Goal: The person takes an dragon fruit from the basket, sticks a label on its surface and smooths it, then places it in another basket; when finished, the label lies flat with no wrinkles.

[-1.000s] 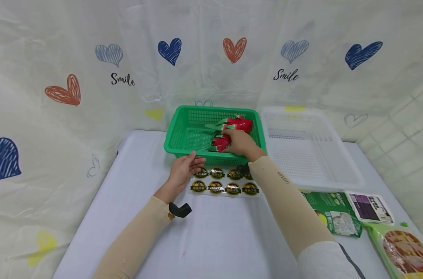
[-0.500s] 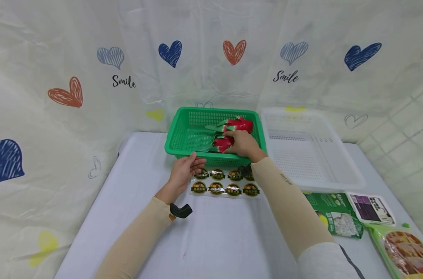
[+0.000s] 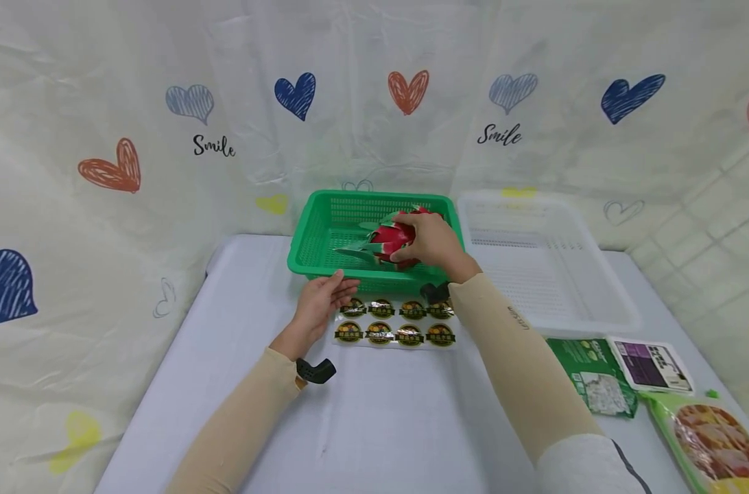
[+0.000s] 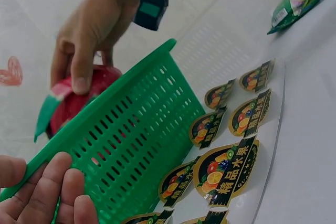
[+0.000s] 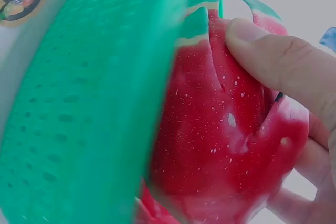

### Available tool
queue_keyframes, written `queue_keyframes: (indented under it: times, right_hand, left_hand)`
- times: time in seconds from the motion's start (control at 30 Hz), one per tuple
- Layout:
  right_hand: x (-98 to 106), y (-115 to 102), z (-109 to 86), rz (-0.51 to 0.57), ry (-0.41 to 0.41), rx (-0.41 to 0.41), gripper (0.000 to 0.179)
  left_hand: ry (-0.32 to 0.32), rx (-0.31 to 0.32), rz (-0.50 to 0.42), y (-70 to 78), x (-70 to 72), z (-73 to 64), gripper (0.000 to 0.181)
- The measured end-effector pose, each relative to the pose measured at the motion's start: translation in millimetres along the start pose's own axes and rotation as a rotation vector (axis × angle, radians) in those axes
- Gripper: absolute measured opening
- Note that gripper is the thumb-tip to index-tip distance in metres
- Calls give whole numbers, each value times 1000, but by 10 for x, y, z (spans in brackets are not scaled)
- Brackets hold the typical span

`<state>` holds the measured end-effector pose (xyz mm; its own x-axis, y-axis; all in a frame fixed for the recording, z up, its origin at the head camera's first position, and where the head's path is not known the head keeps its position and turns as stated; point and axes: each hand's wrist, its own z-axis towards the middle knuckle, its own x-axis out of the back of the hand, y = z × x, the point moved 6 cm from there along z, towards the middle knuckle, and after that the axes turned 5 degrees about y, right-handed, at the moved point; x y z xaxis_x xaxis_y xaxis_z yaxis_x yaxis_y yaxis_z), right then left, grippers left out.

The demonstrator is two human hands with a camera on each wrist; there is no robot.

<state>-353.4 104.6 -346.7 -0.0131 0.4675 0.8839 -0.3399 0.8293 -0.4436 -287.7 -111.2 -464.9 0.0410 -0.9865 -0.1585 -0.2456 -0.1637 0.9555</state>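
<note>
My right hand (image 3: 433, 240) grips a red dragon fruit (image 3: 391, 240) with green-tipped scales, its thumb pressed on the skin in the right wrist view. This dragon fruit (image 5: 205, 124) is tilted above the front part of the green basket (image 3: 306, 264). A second dragon fruit (image 3: 420, 209) shows partly behind it at the back; more red skin shows lower in the basket. My left hand (image 3: 321, 302) is at the basket's front rim, its fingers relaxed. The left wrist view has its fingertips (image 4: 58, 182) right against the slotted outer wall.
A sheet of round fruit stickers (image 3: 394, 322) lies in front of the basket. To the right stand a white basket (image 3: 529, 267), a green packet (image 3: 597, 377), a purple-labelled pack (image 3: 652, 365) and a food bag (image 3: 714, 446). A heart-printed curtain hangs behind.
My right hand has risen, lifting the front dragon fruit so that it now overlaps the rear one. The left hand stays at the rim.
</note>
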Motion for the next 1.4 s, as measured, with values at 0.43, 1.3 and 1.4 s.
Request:
queue_keyframes:
  times: [0.43,1.3,1.4]
  right_hand:
    - [333,-117,-352,-33,31,2,81]
    - [340,-232,-1257,42,111,78,76]
    - [328,-224,-1331,34,116,86,76]
  left_hand:
    - [-3,-7,-8,17,-1,-15,45]
    - [3,23,-30,5,15,-5,41]
    - [-27,2,-7,14,6,-9,47]
